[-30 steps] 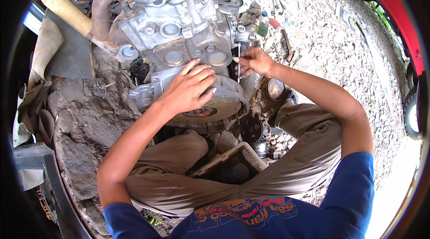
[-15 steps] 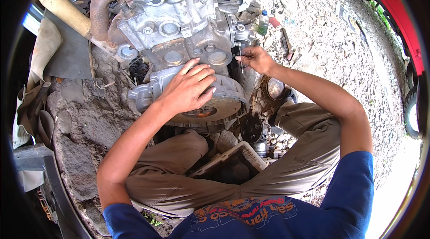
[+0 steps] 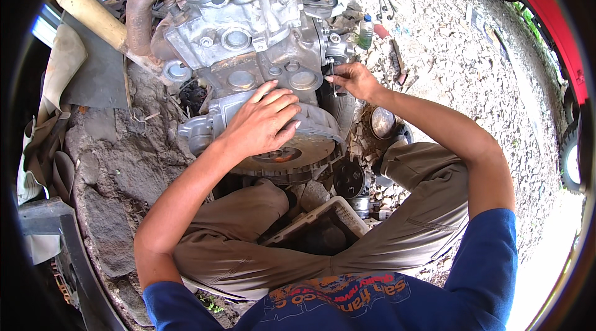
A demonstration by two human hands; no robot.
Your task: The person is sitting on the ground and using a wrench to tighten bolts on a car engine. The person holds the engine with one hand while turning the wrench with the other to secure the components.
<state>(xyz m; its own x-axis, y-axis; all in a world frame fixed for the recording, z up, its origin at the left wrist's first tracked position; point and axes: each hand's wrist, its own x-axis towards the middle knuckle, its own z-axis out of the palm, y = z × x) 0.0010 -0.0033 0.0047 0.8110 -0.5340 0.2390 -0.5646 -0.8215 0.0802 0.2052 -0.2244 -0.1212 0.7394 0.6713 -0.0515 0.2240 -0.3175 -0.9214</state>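
A grey metal engine block (image 3: 214, 70) stands in front of me, with a round flywheel housing (image 3: 310, 129) at its near end. My left hand (image 3: 264, 121) rests on top of that housing, fingers spread and holding nothing. Beside the block's right side, my right hand (image 3: 352, 80) pinches a thin upright metal wrench (image 3: 331, 70) between thumb and fingers. The wrench's upper end is close to a fitting (image 3: 335, 39) on the engine's side; whether it touches a bolt is too small to tell. A dark gap lies just left of the fingertips.
A rusty exhaust pipe (image 3: 141, 11) curves at the far left. On the gravel at right lie a plastic bottle (image 3: 365, 31) and a red-and-brown hammer-like tool (image 3: 398, 61). Between my legs sits a crate (image 3: 347, 216). A red vehicle (image 3: 549, 8) stands far right.
My right hand and the wrench have shifted very slightly at the same spot. My left hand has stayed in place on the housing.
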